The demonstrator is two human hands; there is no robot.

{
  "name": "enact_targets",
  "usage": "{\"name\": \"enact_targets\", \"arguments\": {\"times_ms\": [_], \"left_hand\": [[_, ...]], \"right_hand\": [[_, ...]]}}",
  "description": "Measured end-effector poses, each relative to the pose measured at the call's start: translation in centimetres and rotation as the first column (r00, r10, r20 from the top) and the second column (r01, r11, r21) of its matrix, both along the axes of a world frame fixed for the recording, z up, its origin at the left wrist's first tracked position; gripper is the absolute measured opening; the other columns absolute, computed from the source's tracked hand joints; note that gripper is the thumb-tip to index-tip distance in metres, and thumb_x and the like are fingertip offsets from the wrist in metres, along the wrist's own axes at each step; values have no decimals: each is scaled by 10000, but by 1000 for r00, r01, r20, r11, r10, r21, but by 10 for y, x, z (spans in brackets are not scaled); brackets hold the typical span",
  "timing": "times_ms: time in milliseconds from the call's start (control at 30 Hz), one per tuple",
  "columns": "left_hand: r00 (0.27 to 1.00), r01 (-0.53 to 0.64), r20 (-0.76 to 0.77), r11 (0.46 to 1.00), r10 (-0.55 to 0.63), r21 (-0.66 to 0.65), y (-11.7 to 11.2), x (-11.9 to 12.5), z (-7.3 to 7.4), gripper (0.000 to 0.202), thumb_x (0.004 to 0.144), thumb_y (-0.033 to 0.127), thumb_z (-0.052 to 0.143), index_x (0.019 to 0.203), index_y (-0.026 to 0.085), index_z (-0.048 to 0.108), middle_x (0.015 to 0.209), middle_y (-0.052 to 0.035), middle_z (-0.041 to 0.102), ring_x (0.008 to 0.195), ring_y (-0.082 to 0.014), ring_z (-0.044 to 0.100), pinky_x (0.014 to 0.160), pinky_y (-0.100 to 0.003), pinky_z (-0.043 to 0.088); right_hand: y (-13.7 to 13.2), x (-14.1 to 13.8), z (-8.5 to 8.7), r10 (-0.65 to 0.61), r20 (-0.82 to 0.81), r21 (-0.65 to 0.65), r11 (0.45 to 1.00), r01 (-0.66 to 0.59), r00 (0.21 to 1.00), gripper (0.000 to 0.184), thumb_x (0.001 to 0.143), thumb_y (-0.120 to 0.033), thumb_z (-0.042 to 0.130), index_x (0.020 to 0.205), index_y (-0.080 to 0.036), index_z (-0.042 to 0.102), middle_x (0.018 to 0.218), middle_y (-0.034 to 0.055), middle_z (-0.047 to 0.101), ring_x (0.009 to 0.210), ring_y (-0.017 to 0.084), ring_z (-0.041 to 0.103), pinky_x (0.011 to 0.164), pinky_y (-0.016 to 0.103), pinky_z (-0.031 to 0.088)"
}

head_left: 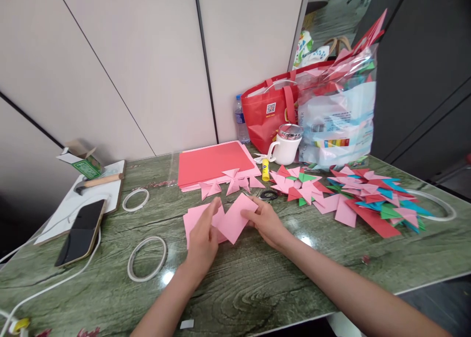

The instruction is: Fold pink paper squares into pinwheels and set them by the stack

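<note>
My right hand [268,221] pinches a pink paper square [235,219] by its right side, thumb on the front face and fingers behind. The square is tilted above the green marbled table. At its left corner, my left hand [203,239] stands on edge with fingers stretched out; whether its thumb touches the paper is hard to tell. Under and behind this hand lie more pink paper squares [195,217], partly hidden. Just beyond them sit several folded pink paper pieces [232,180], at the front edge of a stack of red and pink sheets [217,163].
A yellow glue stick [265,170] stands beside a white mug [286,148]. Folded paper heaps [379,194] spread at right, before a plastic bag [336,121] and a red bag [263,116]. At left are tape rolls [147,259], a phone [81,233] and a hammer [99,181].
</note>
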State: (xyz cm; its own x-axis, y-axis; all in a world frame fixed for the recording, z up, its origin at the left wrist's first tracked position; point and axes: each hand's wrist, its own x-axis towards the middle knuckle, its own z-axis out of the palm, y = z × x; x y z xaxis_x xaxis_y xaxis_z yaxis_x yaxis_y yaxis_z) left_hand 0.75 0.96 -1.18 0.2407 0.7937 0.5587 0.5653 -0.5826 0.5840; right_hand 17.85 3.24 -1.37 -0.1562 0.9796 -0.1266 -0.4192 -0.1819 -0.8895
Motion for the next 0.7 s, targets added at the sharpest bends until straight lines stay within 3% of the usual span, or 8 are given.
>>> {"name": "enact_targets", "arguments": {"times_ms": [67,167,267,333,433,600,700], "left_hand": [[980,-48,188,992,69,-116,2,1,4,544,779,14,326,1276,202,443,1182,-88,599,1007,-171,604,876,-352,483],[915,-8,375,933,152,-360,4,3,10,334,831,199,419,1120,160,583,1063,-105,659,853,-188,648,721,-316,526],[927,42,337,845,166,-532,4,6,14,302,801,357,504,867,130,691,807,-69,706,703,-182,631,620,-265,490],[940,86,315,800,132,-593,3,8,15,326,784,392,517,752,127,704,639,-27,663,581,-152,572,524,-228,434],[939,135,331,781,96,-610,1,10,16,287,749,370,549,691,130,696,572,0,601,517,-122,486,470,-204,363],[978,75,206,841,44,-535,-4,14,20,272,723,276,520,510,142,621,448,30,466,450,-98,379,440,-201,288],[993,53,119,873,6,-484,-5,16,19,270,715,225,483,484,147,598,431,38,417,445,-93,352,448,-202,273]], "right_hand": [[0,1,-1,-34,57,55,998,31,998,318,601,-232,684,892,-175,569,731,-15,604,615,125,542,572,249,465],[0,0,-4,-61,138,150,988,40,989,292,607,-200,668,880,-174,569,719,-26,578,605,114,517,566,228,434],[-1,0,-6,-41,214,194,981,-1,976,290,630,-190,647,909,-169,571,750,-16,585,609,114,517,565,224,426],[-2,0,-6,-28,257,217,976,-29,966,283,638,-188,642,911,-167,574,750,-14,589,613,117,522,569,226,429],[-3,0,-5,-42,323,271,961,-50,945,278,630,-172,647,899,-171,575,746,-14,593,635,127,539,576,228,435],[-4,2,-1,-44,359,353,931,-92,932,385,628,-164,669,997,-202,566,833,15,662,798,182,606,742,301,458],[-3,2,-2,-35,467,359,921,-153,884,218,643,-222,688,852,-191,632,789,28,675,789,202,617,775,336,445]]}}
